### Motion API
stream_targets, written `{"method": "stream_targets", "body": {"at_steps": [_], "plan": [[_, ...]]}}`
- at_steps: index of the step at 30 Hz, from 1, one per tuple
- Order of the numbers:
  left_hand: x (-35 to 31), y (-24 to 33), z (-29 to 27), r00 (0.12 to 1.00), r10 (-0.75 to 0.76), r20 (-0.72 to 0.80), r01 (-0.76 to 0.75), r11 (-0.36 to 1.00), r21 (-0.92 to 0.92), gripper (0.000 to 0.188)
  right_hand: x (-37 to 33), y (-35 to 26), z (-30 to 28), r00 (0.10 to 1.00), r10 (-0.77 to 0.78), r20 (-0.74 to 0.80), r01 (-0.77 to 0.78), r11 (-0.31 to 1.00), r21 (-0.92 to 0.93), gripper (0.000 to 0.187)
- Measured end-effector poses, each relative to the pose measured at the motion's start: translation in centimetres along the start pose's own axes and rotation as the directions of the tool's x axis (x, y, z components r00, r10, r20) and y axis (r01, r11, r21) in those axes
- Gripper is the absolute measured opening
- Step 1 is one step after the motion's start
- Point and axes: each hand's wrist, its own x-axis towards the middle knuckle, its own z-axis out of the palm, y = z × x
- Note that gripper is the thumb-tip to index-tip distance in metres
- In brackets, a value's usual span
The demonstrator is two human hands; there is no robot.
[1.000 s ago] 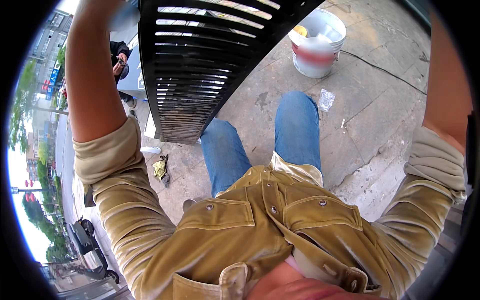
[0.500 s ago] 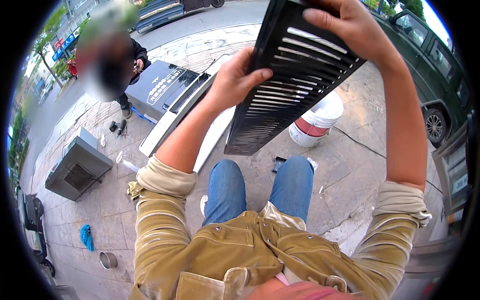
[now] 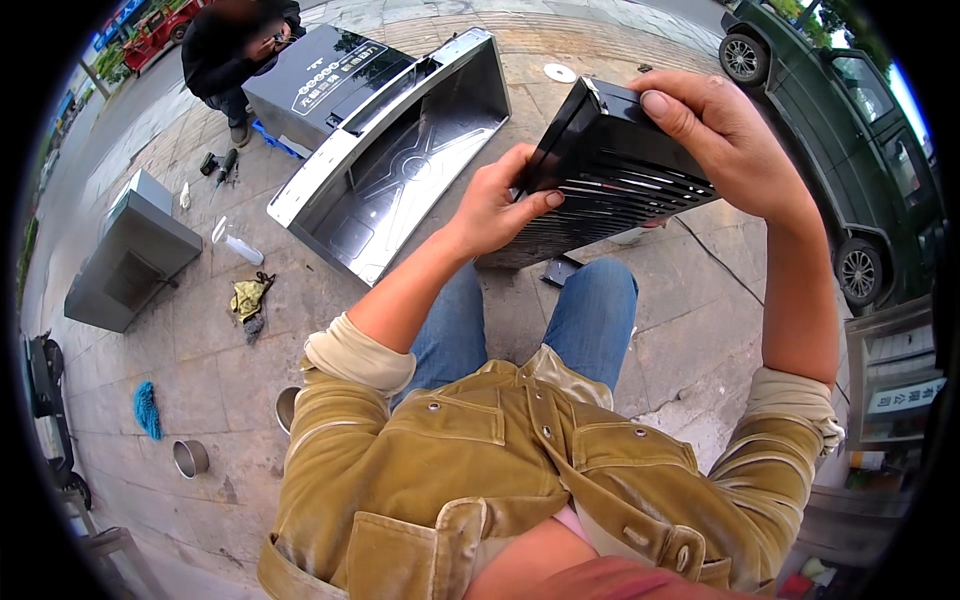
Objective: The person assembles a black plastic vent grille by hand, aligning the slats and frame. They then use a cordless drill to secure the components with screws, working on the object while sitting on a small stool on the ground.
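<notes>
Both my hands grip a long black slotted metal panel (image 3: 625,165) above my knees, its near end tilted up toward me. My left hand (image 3: 500,203) holds its left edge, thumb lying on the slotted face. On the upper right end, my right hand (image 3: 728,140) is closed with the thumb on top and the other fingers partly hidden behind. The far part of the panel drops away between my knees. Just beyond my left hand lies a large grey box-shaped appliance with an open metal hollow (image 3: 410,165), seemingly a range hood.
A person in dark clothes (image 3: 225,55) crouches at the appliance's far side. On the paving lie a grey metal housing (image 3: 130,250), a power drill (image 3: 226,166), a clear bottle (image 3: 240,245), a yellow glove (image 3: 248,297), a blue cloth (image 3: 147,410) and a round metal cup (image 3: 190,459). A green vehicle (image 3: 845,130) stands right.
The panel has turned from nearly upright and face-on to a flatter tilt, its near end now facing me. Both hands keep their grip. My view has shifted, showing more of the appliance's hollow.
</notes>
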Motion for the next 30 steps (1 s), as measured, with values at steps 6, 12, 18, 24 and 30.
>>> {"method": "stream_targets", "body": {"at_steps": [6,12,18,24,30], "plan": [[1.7,8.6,-0.3,0.969,0.034,-0.245,-0.128,0.918,-0.376,0.066,1.8,-2.0,1.3,0.993,0.089,0.075,-0.087,0.996,-0.033,0.035],[4.3,10.4,-0.4,0.981,-0.090,-0.172,0.020,0.929,-0.369,0.042,2.6,-1.3,1.3,0.999,0.010,0.053,-0.007,0.998,-0.063,0.033],[5.3,10.0,0.2,0.962,-0.057,-0.268,-0.062,0.909,-0.413,0.025,3.4,-1.8,1.1,0.992,0.086,0.097,-0.076,0.992,-0.102,0.031],[5.9,9.5,0.1,0.952,0.044,-0.304,-0.168,0.903,-0.395,0.024,3.4,-0.8,1.2,0.997,-0.073,0.025,0.076,0.975,-0.207,0.028],[5.9,8.5,-1.3,0.979,0.052,-0.199,-0.095,0.973,-0.210,0.032,3.7,-1.1,0.8,0.995,-0.040,0.094,0.056,0.984,-0.167,0.027]]}}
